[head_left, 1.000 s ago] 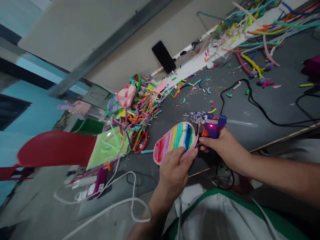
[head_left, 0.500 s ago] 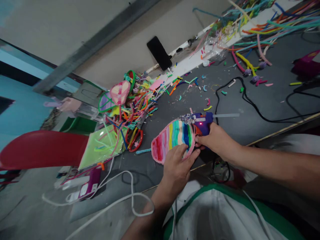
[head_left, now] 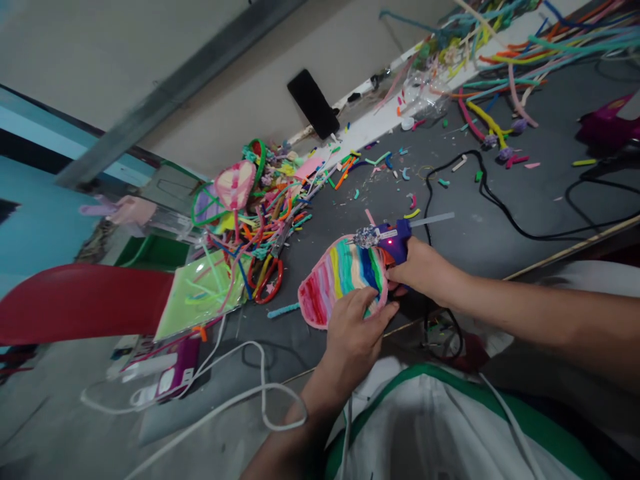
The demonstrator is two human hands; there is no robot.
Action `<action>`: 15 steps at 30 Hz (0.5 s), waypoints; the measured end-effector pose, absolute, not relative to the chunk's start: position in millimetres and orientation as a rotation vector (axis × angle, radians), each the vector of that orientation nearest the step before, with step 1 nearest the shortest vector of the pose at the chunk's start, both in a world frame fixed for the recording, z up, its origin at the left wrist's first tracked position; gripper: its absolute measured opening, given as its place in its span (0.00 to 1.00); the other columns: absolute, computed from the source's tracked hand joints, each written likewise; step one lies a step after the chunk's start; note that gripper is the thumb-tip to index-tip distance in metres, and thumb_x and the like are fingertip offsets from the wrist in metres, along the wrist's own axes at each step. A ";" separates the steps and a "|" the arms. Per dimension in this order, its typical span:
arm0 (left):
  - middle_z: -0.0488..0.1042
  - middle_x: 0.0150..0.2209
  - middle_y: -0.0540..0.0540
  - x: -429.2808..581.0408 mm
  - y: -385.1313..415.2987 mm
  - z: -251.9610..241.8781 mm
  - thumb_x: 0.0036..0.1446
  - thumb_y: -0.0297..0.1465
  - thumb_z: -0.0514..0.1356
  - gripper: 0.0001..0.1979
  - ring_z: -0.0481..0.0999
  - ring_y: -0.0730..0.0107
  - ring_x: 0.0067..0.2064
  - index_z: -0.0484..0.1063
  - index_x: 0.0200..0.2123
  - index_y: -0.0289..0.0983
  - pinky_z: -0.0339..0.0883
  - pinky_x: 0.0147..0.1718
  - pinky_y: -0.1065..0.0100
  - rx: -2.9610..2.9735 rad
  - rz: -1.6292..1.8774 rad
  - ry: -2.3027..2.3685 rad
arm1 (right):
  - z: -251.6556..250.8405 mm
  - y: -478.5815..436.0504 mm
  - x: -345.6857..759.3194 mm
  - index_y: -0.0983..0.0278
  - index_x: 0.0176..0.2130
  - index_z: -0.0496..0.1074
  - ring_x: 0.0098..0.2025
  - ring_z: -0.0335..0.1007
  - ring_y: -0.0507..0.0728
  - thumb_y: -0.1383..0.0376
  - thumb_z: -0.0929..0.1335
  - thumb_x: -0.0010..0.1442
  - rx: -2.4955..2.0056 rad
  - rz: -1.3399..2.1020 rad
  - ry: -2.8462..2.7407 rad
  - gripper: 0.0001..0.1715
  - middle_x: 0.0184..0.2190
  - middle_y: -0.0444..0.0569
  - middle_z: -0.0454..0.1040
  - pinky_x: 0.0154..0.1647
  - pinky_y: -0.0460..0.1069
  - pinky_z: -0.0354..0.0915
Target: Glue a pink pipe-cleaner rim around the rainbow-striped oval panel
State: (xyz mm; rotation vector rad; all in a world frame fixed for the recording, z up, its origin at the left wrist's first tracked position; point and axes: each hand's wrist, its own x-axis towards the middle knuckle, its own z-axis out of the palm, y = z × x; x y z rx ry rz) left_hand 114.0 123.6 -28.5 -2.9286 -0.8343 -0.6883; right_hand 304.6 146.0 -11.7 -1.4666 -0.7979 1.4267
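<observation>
My left hand [head_left: 354, 331] grips the near edge of an oval craft piece [head_left: 338, 277] covered in rainbow stripes of pipe cleaner with a pink rim. My right hand [head_left: 423, 271] is wrapped round the handle of a purple glue gun [head_left: 391, 237] with a red light lit. The gun's crusted nozzle rests at the oval's far right edge. A clear glue stick pokes out of the gun's back. Both hands are over the dark grey table [head_left: 525, 193].
A heap of coloured pipe cleaners [head_left: 260, 213] lies left of the oval, with more at the back right [head_left: 500, 60]. A black phone [head_left: 313, 104] leans on the wall. Black cables [head_left: 500, 207] cross the table. A white cable [head_left: 260, 393], a green sheet [head_left: 200, 293] and a red chair [head_left: 85, 300] sit at the left.
The glue gun has come left onto the oval's right edge. The left hand and oval shifted slightly left and tilted. The view has drifted a little.
</observation>
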 end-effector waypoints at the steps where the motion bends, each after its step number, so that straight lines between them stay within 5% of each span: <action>1: 0.68 0.49 0.38 113.8 123.0 -27.1 0.55 0.23 0.59 0.18 0.69 0.57 0.51 0.74 0.49 0.42 0.68 0.47 0.56 -2.942 -0.656 -0.838 | -11.3 146.8 305.6 0.61 0.30 0.64 0.20 0.73 0.59 0.78 0.70 0.41 -1.467 1.434 -0.823 0.18 0.16 0.43 0.73 0.14 0.51 0.69; 10: 0.67 0.48 0.37 112.8 122.1 -22.8 0.55 0.20 0.57 0.21 0.70 0.57 0.51 0.73 0.51 0.40 0.68 0.45 0.56 -2.954 -0.654 -0.793 | -7.8 157.1 323.1 0.61 0.36 0.63 0.20 0.74 0.58 0.71 0.72 0.49 -1.553 1.321 -1.011 0.17 0.20 0.44 0.74 0.15 0.50 0.70; 15: 0.68 0.47 0.39 112.4 122.8 -21.3 0.56 0.20 0.58 0.22 0.70 0.60 0.49 0.71 0.53 0.40 0.68 0.45 0.59 -2.950 -0.740 -0.833 | 0.3 167.3 353.1 0.62 0.38 0.63 0.22 0.76 0.56 0.67 0.68 0.59 -1.462 1.392 -0.917 0.07 0.21 0.44 0.73 0.21 0.50 0.74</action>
